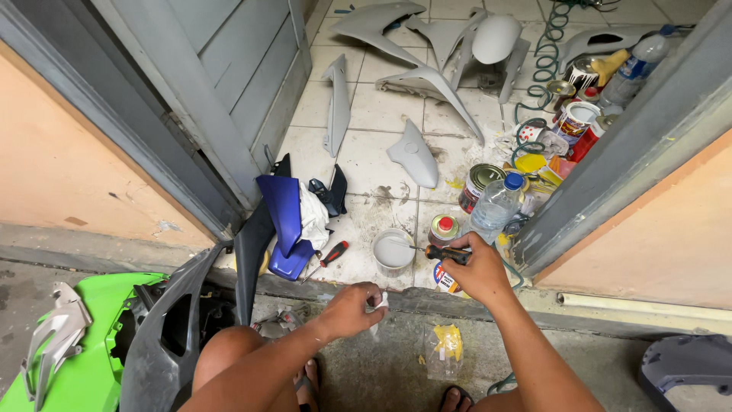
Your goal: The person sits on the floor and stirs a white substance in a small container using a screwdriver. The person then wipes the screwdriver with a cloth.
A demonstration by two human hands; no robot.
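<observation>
Gripping screwdriver [446, 253] in right hand [480, 271], tip over white cup [393, 250] on floor, center. Left hand [352, 309] pinches small white piece [380, 304]; looks light, stiff, hold by edges imo.

Far across the white tiled floor [366, 152] lie pale grey fairing panels [427, 80], all one flat primer shade. Near the doorway, a glossy deep-blue panel [284, 221] rests beside a black panel [252, 255] and a white rag [313, 217]. At near left sits a bright lime-green fairing [84, 358] with a silver-grey bracket [53, 336] on it and a dark grey panel [164, 336] against it. The right hand [480, 271] holds a screwdriver [446, 253] with a black and orange handle; another screwdriver [332, 255] on the floor is red and black. A small tub [393, 252] holds white paint. The clear bottle [496, 206] has a blue cap. The left hand [351, 309] pinches something small and white [380, 303]. The door [244, 69] is grey, the outer walls [61, 168] peach.
</observation>
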